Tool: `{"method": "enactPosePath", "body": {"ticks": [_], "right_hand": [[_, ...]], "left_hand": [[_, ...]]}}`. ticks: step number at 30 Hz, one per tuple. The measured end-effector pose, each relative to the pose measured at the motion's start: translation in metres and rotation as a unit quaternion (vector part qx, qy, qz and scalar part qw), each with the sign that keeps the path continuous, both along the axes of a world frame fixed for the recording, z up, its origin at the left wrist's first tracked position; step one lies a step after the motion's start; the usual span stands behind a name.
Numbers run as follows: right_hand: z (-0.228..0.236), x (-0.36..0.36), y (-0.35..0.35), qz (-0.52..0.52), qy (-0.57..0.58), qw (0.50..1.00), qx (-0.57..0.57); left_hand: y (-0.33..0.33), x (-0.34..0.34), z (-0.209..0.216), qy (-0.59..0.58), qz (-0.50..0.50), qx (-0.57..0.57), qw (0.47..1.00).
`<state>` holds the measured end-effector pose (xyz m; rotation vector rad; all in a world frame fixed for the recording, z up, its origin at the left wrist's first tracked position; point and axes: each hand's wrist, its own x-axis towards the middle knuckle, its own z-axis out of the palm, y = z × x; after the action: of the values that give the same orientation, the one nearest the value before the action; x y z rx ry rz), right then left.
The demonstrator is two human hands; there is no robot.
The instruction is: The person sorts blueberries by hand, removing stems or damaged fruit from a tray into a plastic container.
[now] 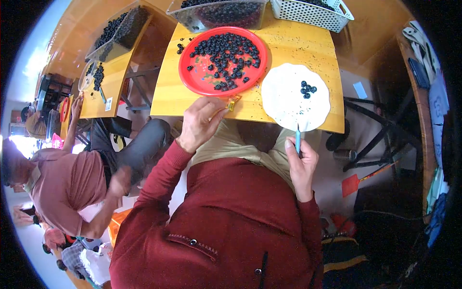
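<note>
My left hand (pixel 202 123) is closed in a pinch at the table's near edge, its fingertips on a small shiny yellow piece (pixel 233 102) whose kind I cannot make out. My right hand (pixel 302 166) grips a thin blue-handled tool (pixel 298 138), its dark narrow tip pointing at the near rim of a white scalloped plate (pixel 284 98). On that plate lie several small round black bead-like balls (pixel 306 89) and some dark crumbs. Just beyond my left hand stands a red round tray (pixel 192 79), covered with many more black balls (pixel 226 53).
A clear bin (pixel 216 17) and a white perforated basket (pixel 313 17), both holding black balls, stand at the yellow table's (pixel 166 91) far side. Dark crumbs dot the tabletop. To the left, another person (pixel 72 183) sits by a second table (pixel 115 72). A red fly swatter (pixel 351 185) is at right.
</note>
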<state>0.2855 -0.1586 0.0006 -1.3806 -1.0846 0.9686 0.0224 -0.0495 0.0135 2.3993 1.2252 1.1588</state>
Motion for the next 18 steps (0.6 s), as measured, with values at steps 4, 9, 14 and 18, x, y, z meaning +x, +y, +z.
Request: {"method": "enactPosePath", "body": {"ticks": [4, 9, 14, 18], "right_hand": [[-0.005, 0.003, 0.001, -0.007, -0.021, 0.999, 0.026], [-0.002, 0.002, 0.0, 0.008, -0.005, 1.0, 0.0], [-0.006, -0.001, -0.001, 0.006, 0.008, 1.0, 0.012], [-0.008, -0.001, -0.001, 0.016, 0.01, 0.999, 0.027]], "left_hand": [[-0.009, 0.001, -0.01, 0.044, 0.005, 0.001, 0.999], [-0.014, 0.009, -0.011, 0.142, 0.021, 0.028, 0.989], [-0.011, 0.014, -0.017, 0.181, 0.001, 0.045, 0.982], [-0.012, 0.015, -0.016, 0.196, 0.001, 0.041, 0.98]]}}
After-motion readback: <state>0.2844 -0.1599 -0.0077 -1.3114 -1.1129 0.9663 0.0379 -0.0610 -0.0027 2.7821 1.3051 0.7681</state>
